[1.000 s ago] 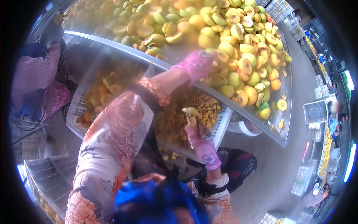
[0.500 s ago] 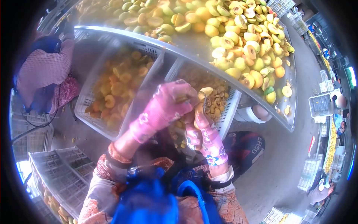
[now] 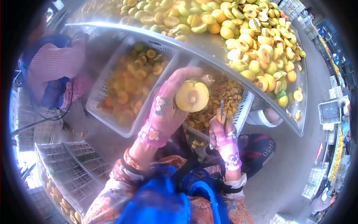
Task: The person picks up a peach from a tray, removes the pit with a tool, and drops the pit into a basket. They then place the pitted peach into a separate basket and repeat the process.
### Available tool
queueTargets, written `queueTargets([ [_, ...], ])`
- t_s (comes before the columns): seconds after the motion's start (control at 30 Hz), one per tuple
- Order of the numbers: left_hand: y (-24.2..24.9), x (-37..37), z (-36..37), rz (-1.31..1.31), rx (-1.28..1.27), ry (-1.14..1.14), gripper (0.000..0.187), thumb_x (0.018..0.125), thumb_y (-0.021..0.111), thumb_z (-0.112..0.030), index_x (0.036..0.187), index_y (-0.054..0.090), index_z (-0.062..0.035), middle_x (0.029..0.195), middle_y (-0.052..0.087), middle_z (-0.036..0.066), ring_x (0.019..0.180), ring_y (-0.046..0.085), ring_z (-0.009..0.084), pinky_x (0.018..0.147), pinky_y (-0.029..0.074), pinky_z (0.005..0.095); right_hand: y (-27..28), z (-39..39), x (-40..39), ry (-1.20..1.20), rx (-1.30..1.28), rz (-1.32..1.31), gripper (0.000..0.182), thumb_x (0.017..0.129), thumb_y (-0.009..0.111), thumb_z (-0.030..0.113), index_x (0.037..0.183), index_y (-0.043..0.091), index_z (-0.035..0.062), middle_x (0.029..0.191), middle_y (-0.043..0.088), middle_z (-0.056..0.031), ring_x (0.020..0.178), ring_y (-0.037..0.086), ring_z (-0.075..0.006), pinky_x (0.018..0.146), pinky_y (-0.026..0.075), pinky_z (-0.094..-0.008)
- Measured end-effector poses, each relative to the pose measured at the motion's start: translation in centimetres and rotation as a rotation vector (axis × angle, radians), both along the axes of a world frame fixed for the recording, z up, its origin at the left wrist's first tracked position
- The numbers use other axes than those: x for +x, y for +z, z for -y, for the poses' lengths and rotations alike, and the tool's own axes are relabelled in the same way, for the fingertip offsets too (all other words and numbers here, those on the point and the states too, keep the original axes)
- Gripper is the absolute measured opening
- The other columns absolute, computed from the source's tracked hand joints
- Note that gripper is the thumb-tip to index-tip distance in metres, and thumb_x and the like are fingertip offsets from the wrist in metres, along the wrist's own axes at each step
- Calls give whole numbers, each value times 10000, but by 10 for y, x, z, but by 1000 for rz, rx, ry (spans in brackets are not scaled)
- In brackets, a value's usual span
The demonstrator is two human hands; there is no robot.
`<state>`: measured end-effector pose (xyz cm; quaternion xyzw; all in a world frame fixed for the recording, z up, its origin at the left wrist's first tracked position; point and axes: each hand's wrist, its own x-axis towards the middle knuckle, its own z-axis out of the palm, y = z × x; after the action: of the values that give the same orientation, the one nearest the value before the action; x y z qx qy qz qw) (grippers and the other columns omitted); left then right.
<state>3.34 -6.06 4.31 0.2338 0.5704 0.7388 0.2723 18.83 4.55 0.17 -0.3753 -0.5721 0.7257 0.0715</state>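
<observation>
My left hand (image 3: 166,104), in a pink flowered glove with bare fingertips, holds a halved yellow fruit (image 3: 192,96), cut face toward the camera with a pale spot at its centre. To the right and lower, my right hand (image 3: 225,140), gloved alike, grips the wooden handle of a small tool (image 3: 221,112) whose metal tip points up. The tool and the fruit are apart. Beneath both hands sits a crate of small fruit pieces and peelings (image 3: 228,93). A crate of larger orange halves (image 3: 128,87) stands to its left.
A metal table (image 3: 209,50) heaped with fruit halves (image 3: 261,48) spans the top, its edge close beyond my hands. A person (image 3: 50,71) sits at the left. A white bucket (image 3: 264,117) is under the table; stacked crates (image 3: 74,168) stand lower left.
My hands have moved apart. The left one now shows the cut face of the fruit half, while the right has shifted right and down with the tool. The view has shifted slightly.
</observation>
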Motion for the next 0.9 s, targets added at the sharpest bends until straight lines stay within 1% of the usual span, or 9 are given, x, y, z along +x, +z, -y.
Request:
queueTargets([
  [0.03, -2, 1, -2, -8, -3, -5, 278, 927, 526, -59, 1201, 531, -6, 1111, 627, 106, 1032, 607, 166, 902, 477, 292, 6, 1, 1, 11, 26, -50, 267, 905, 633, 255, 1045, 532, 51, 700, 568, -30, 532, 544, -96, 468, 418, -253],
  [0.1, -8, 3, -4, 323, 355, -74, 343, 1008, 440, -298, 1146, 551, -4, 1094, 623, 124, 985, 611, 169, 871, 485, 287, 1, 5, 5, 16, 46, -105, 288, 895, 651, 256, 1063, 540, 50, 726, 589, -55, 551, 565, -121, 485, 434, -277],
  [0.13, -9, 7, -8, 339, 323, 9, 514, 1011, 349, -465, 1099, 567, -8, 1064, 623, 129, 949, 607, 165, 837, 492, 284, -13, 9, 8, 44, 352, -97, 313, 884, 668, 257, 1083, 543, 51, 749, 605, -83, 560, 579, -172, 504, 449, -315],
  [0.23, -11, 12, -6, 218, 238, 76, 516, 996, 387, -477, 1111, 564, -6, 1041, 624, 124, 948, 605, 164, 835, 493, 286, 9, 20, -5, 124, 965, -207, 349, 857, 700, 242, 1115, 551, 62, 752, 626, -146, 607, 608, -331, 561, 479, -412],
  [0.37, -3, 23, -6, 103, 82, 180, 548, 990, 378, -490, 1012, 617, 3, 980, 640, 105, 887, 596, 162, 794, 480, 286, 19, 34, -14, 133, 1022, -240, 315, 848, 701, 199, 1087, 564, 46, 684, 604, -165, 584, 592, -357, 520, 453, -427],
  [0.47, -4, 27, -2, -117, 24, 176, 486, 1014, 337, -436, 1046, 570, -11, 998, 616, 114, 880, 591, 171, 821, 484, 310, 5, 32, -16, 165, 1486, -336, 433, 824, 717, 171, 1155, 549, -51, 711, 581, -171, 606, 573, -343, 549, 448, -440],
  [0.63, -7, 27, -1, -468, -93, 247, 455, 961, 391, -402, 967, 589, 8, 971, 636, 112, 890, 597, 197, 824, 471, 323, 3, 34, -11, 272, 1605, -288, 401, 826, 701, 136, 1185, 572, 11, 798, 578, -158, 647, 573, -337, 579, 454, -424],
  [0.73, -4, 32, -2, -474, -3, 255, 382, 995, 397, -263, 945, 633, 34, 946, 649, 128, 846, 605, 183, 777, 474, 300, 10, 26, -9, 363, 1585, -348, 344, 829, 686, 111, 1155, 596, 49, 857, 582, -155, 670, 581, -342, 588, 456, -426],
  [0.9, -3, 28, 1, -531, -9, 202, 376, 984, 431, -266, 890, 635, 36, 901, 651, 113, 809, 603, 172, 744, 468, 285, 6, 15, -9, 392, 1471, -509, 342, 825, 680, 99, 1143, 572, 33, 852, 590, -159, 694, 606, -360, 581, 463, -442],
])
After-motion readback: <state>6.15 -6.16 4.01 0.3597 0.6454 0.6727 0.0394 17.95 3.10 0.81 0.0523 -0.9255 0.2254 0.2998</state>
